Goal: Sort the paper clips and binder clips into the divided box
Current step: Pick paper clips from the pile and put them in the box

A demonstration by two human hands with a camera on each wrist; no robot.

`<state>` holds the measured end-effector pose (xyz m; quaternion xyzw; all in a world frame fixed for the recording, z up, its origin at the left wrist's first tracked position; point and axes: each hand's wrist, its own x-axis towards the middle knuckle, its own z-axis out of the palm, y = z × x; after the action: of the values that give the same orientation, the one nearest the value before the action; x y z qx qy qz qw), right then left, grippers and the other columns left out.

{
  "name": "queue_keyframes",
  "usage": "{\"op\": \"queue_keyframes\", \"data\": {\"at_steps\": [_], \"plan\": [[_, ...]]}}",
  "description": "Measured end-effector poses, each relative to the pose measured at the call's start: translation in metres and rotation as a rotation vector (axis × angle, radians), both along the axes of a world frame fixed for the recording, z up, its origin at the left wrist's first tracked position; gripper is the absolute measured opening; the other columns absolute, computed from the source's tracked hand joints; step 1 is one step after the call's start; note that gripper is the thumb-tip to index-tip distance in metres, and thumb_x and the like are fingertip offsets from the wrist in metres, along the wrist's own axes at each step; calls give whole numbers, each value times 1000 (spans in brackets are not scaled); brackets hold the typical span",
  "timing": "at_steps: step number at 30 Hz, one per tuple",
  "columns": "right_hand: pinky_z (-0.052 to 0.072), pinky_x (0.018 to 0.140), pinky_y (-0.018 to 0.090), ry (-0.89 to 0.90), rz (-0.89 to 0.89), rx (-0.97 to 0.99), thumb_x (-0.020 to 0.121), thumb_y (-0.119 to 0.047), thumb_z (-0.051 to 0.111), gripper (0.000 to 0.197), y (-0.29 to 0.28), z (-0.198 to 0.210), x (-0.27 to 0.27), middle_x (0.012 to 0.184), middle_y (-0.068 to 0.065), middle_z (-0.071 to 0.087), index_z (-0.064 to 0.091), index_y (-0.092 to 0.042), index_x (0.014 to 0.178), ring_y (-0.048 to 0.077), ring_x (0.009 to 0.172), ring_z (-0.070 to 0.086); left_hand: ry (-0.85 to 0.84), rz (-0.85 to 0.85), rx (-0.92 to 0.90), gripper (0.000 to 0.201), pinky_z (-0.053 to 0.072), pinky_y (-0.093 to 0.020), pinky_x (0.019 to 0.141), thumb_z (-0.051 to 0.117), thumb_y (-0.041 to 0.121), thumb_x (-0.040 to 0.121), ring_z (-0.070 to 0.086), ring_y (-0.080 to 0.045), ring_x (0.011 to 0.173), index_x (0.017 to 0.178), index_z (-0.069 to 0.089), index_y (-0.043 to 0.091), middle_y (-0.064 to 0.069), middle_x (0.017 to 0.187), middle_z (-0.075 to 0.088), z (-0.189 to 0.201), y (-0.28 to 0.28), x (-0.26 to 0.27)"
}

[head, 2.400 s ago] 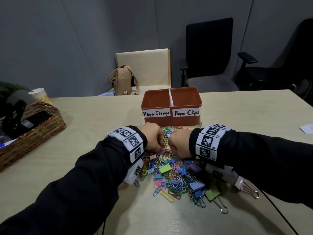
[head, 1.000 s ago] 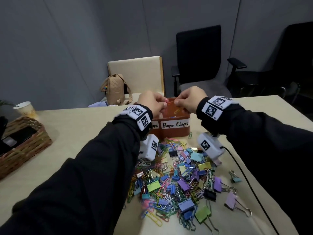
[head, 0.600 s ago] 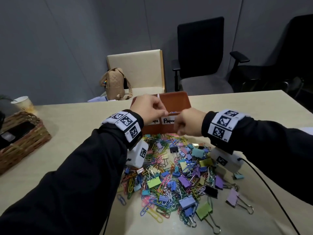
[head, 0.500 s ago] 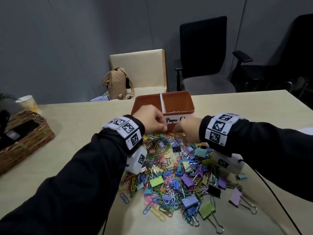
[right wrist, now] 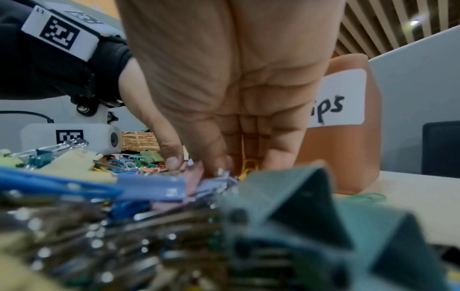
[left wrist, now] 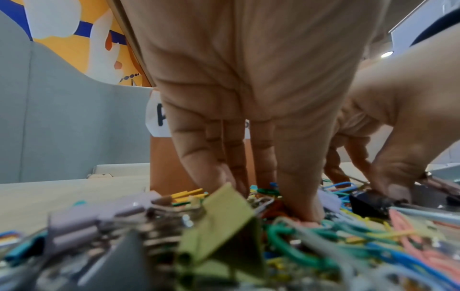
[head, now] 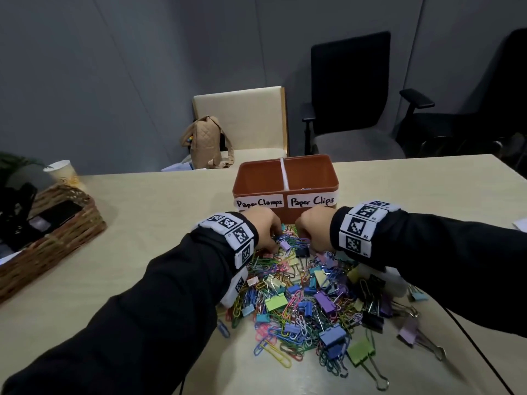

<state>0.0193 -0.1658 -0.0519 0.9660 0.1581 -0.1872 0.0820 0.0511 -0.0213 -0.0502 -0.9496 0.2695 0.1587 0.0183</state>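
Note:
An orange divided box (head: 258, 178) stands mid-table; its left half is labelled "Paper Clamps", its right half "Paper Clips". A small glimpse of clips (head: 306, 189) shows in the right half. Just in front lies a mixed pile of coloured paper clips and binder clips (head: 308, 297). My left hand (head: 266, 232) and right hand (head: 310, 232) reach down side by side into the pile's far edge. In the left wrist view the left hand (left wrist: 268, 196) has straight fingers, thumb apart, tips among the clips. The right hand (right wrist: 196, 165) has thumb and forefinger close together beside a pink binder clip (right wrist: 196, 175); a pinch is unclear.
A wicker basket (head: 57, 238) sits at the table's left edge with a paper cup (head: 64, 172) behind it. A beige chair with a tan bag (head: 205, 143) and black office chairs (head: 350, 95) stand beyond the table. A black cable (head: 470, 337) runs at the right.
Both hands were over the box's right half a second ago. They have since come back down toward me and now have their fingertips in the pile in front of the box.

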Motion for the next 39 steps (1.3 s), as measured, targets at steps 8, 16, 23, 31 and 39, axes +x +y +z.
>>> {"op": "queue_keyframes", "data": {"at_steps": [8,16,23,31,39], "plan": [[53,76,32,-41,34,55,78,-9,71,13,4,-6,-2,96,5,65,64,-11,89,25,91,62,-26,-32,-27,25,46,-28,75,75,23,80,61,-22,92,102,70,11,-4,97,66,-2,-6,-2],[53,72,29,27,-126,346,80,-10,72,13,-15,-5,-6,84,1,67,69,-7,92,18,81,62,75,60,-106,18,39,-27,63,64,31,90,50,-17,70,77,59,19,1,73,55,4,5,2],[51,54,22,187,-404,873,84,-7,71,9,-39,11,-7,70,3,68,67,-13,77,11,61,62,198,133,-336,10,51,-27,65,61,27,93,60,-12,66,85,64,21,3,72,64,20,12,2],[50,47,23,123,-516,1147,88,0,64,9,-51,43,-4,70,12,65,63,-6,81,11,47,60,289,282,-780,15,50,-16,45,62,6,91,60,-6,44,77,62,8,-6,59,63,38,-1,0],[47,37,18,-182,-672,1232,93,6,53,13,-52,63,26,58,12,56,63,-4,93,9,32,48,123,391,-922,12,59,-35,71,62,13,92,66,-22,66,83,64,6,-16,72,69,47,-29,31]]}}
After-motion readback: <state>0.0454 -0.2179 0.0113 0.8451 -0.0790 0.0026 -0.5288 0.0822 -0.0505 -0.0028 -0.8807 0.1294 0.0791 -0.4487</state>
